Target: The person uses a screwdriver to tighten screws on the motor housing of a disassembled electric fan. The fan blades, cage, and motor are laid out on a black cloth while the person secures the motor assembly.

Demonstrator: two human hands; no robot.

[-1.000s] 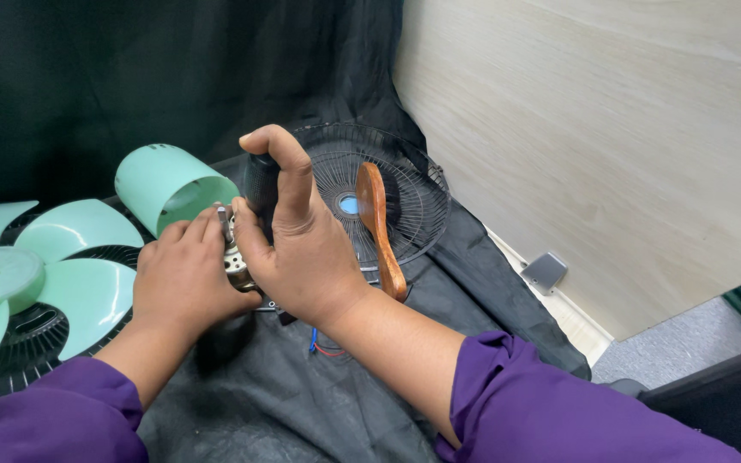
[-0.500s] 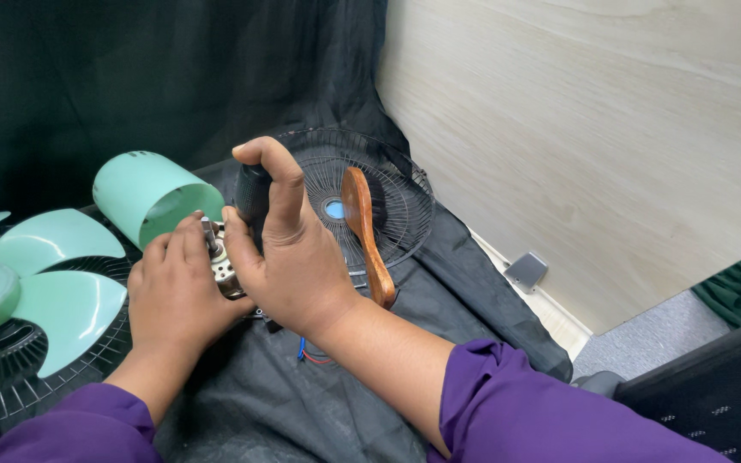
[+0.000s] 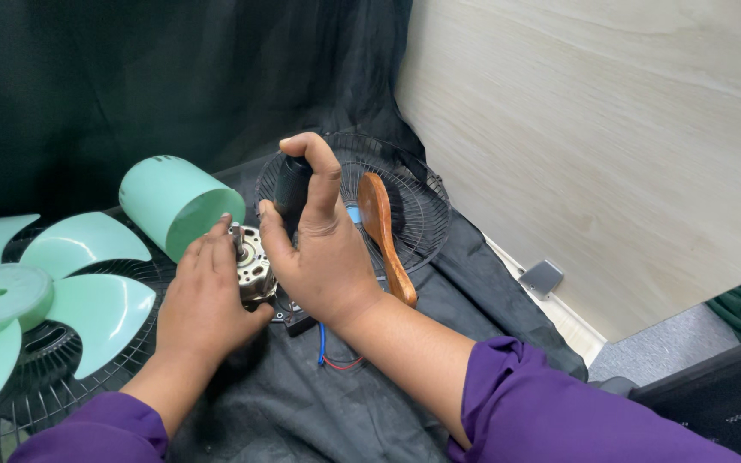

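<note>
- Left hand (image 3: 207, 296) cups the bare fan motor (image 3: 252, 261); right hand (image 3: 319, 249) grips a black screwdriver handle (image 3: 292, 184) upright over it, mid-counter.
- Already off, I judge: mint blade (image 3: 36, 300), mint housing (image 3: 169, 201), far grille (image 3: 405, 206); motor work unfinished.

Motor (image 3: 253, 261) btwn the hands is bare shiny metal w/ a steel shaft, and the tool handle (image 3: 292, 187) in the right hand (image 3: 323, 257) looks like matt black plastic or rubber, can't tell which. Fan blade (image 3: 40, 296) and the round cover (image 3: 171, 202) are smooth mint-green plastic w/ a soft sheen, the grille (image 3: 413, 219) is thin black wire. Brush (image 3: 383, 231) is glossy varnished wood, cloth (image 3: 302, 403) underneath is matt dark fabric, wall panel (image 3: 602, 129) is pale wood-grain, sleeves (image 3: 576, 416) purple fabric.
</note>
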